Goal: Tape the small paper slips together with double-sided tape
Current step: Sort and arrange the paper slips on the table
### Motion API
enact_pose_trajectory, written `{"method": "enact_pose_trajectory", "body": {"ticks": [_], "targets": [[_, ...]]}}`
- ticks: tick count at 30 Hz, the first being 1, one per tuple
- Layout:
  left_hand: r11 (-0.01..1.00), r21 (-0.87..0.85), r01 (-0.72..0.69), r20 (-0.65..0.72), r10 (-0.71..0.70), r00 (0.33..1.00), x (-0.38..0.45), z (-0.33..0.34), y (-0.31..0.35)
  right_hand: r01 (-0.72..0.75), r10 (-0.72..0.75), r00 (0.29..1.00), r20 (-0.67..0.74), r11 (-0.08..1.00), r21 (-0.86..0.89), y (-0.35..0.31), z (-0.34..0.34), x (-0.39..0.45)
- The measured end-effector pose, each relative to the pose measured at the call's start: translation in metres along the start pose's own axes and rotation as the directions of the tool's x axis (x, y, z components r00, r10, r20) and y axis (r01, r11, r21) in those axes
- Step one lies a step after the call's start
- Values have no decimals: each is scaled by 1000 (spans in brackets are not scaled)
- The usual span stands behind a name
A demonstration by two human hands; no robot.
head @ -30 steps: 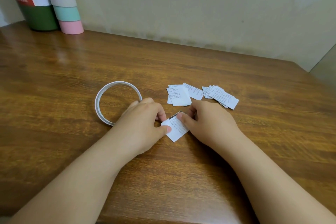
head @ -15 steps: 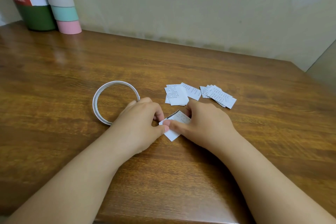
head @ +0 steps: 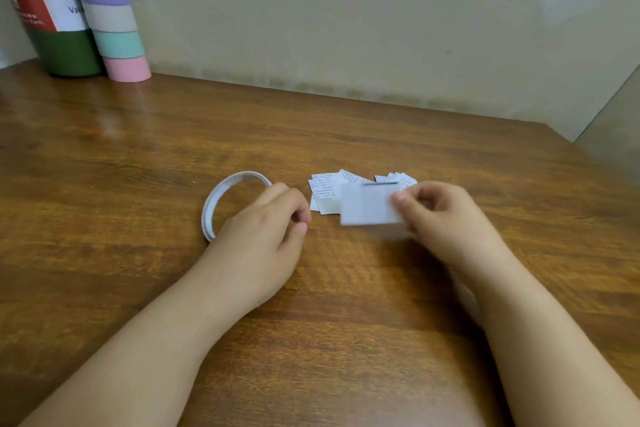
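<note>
Two bare hands work over a brown wooden table (head: 138, 156): the right hand (head: 440, 215) pinches a blurred white paper slip (head: 369, 206) above scattered printed slips (head: 325, 191) at 12 o'clock; the left hand (head: 263, 239), fingers loosely curled, holding nothing, rests beside a thin white tape ring (head: 221, 198) at its 10 o'clock

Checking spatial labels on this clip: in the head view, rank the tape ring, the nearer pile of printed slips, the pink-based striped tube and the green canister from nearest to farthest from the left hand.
From the left hand:
1. Tape ring, right beside its knuckles, on the left.
2. Nearer pile of printed slips, just to its right.
3. Striped tube, far back left by the wall.
4. Green canister, farther left, beside the tube.
</note>
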State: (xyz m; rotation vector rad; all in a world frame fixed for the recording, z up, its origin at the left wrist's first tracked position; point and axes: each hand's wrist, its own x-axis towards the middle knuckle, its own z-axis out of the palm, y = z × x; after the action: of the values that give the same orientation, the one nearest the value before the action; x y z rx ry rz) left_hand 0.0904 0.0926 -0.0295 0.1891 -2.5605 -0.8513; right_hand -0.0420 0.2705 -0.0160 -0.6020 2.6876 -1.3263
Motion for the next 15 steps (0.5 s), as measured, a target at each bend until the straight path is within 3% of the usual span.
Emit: {"method": "enact_pose_trajectory", "body": {"ticks": [3, 7, 9, 11, 13, 15], "targets": [[997, -63, -47, -42, 45, 998, -2, -1, 3, -193, 213, 962, -168, 972, 131, 12, -17, 12], [997, -73, -22, -129, 12, 992, -2, -2, 1, -305, 264, 935, -236, 939, -158, 21, -26, 15], [992, -128, 18, -138, -36, 990, -2, -2, 2, -297, 233, 929, -288, 933, -203, 18, -22, 12], [975, -214, 62, -136, -92, 986, -3, -4, 4, -159, 93, 946, -309, 968, -197, 11, -14, 8], [951, -302, 63, -130, -106, 986, -5, -6, 9, 148, -185, 952, -243, 976, -162, 0, 0, -3], [924, -382, 4, -121, -55, 991, -8, -9, 14, 438, -452, 885, -116, 890, -128, -14, 18, -15]]}}
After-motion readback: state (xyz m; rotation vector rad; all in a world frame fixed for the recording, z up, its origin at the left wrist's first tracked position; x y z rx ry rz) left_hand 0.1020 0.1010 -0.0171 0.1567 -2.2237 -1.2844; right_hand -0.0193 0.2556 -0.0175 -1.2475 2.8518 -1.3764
